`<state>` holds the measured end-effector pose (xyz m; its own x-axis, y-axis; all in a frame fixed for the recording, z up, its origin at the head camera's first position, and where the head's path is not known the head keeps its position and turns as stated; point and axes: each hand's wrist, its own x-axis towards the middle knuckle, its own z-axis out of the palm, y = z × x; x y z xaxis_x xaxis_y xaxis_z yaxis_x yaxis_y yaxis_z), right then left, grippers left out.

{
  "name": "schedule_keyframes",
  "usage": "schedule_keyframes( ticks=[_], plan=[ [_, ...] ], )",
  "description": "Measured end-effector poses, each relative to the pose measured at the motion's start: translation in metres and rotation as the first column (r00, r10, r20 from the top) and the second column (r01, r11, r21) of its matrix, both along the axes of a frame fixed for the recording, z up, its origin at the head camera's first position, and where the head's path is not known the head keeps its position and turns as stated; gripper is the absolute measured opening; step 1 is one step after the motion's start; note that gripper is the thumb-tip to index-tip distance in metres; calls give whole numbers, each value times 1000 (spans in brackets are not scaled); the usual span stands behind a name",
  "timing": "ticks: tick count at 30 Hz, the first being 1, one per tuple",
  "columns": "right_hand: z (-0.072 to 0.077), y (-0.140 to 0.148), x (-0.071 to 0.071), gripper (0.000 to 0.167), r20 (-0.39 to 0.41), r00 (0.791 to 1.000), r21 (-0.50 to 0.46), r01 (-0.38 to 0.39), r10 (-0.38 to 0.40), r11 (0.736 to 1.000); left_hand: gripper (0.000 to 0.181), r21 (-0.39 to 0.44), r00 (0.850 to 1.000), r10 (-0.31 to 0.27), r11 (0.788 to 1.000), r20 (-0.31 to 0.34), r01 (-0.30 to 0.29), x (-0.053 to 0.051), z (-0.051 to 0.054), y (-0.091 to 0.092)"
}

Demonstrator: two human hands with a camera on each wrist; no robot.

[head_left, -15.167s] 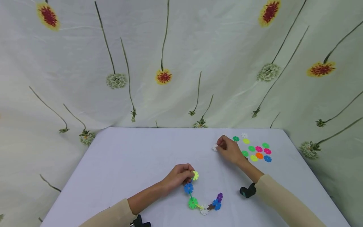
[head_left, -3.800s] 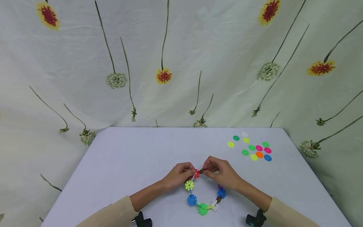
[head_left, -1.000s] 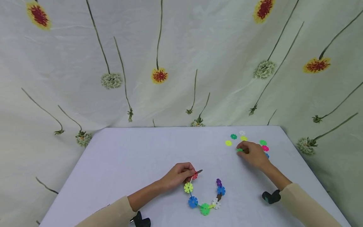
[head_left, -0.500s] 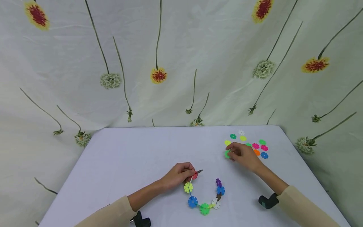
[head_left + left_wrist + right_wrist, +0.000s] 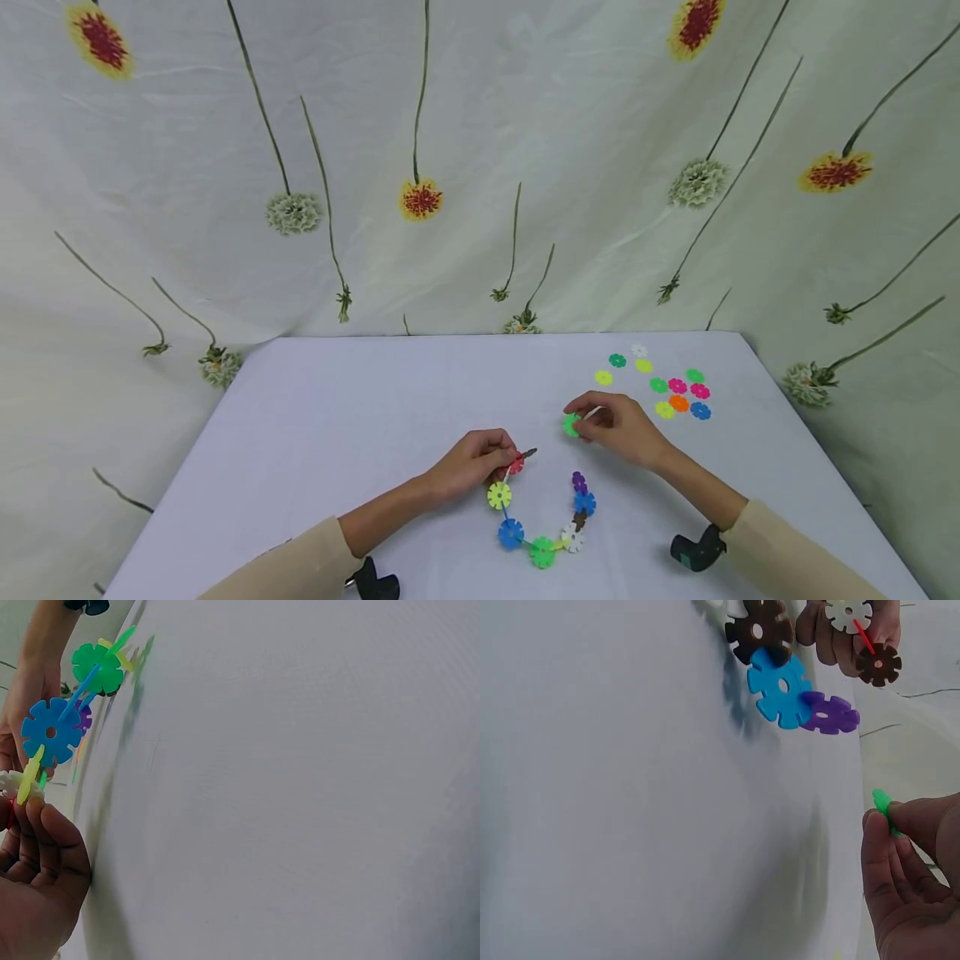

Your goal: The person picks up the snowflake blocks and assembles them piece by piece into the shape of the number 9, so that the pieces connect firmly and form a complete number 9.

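My left hand [image 5: 471, 464] pinches the red notched disc [image 5: 516, 465] near the upper end of a curved chain of interlocking discs. A brown disc [image 5: 529, 453] juts out past the red one, seen edge-on. Downward the chain runs through a yellow disc [image 5: 498, 495], a blue disc [image 5: 511, 533] and a green disc [image 5: 542, 552], then bends up to a purple disc [image 5: 579, 482] at its other end. Between thumb and fingers my right hand [image 5: 618, 425] holds a loose green disc [image 5: 885, 807], up and right of the brown one and apart from the chain.
Several loose discs lie at the table's back right, among them an orange disc [image 5: 678, 403], a blue disc [image 5: 701, 411] and a white disc [image 5: 639, 351]. A flower-printed cloth [image 5: 465, 167] hangs behind the white table [image 5: 360, 400]. Black wrist cameras [image 5: 698, 548] sit under both forearms.
My right hand has taken a green disc from the loose group and brought it left and toward the chain. My left hand stays on the red disc; the brown disc joined earlier.
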<state>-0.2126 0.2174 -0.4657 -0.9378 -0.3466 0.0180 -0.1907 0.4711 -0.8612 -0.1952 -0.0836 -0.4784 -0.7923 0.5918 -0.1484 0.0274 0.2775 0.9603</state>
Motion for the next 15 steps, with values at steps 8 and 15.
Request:
schedule_keyframes(
  ticks=[8, 15],
  plan=[
    [2, -17, 7, 24, 95, 992, -121, -66, 78, 990, 22, -1, 1000, 3, 1000, -10, -3, 0, -2, -1],
    [3, -26, 9, 21, 126, 984, -191, -100, 125, 977, 21, -1, 1000, 13, 1000, -15, -13, 0, -4, 0]
  ],
)
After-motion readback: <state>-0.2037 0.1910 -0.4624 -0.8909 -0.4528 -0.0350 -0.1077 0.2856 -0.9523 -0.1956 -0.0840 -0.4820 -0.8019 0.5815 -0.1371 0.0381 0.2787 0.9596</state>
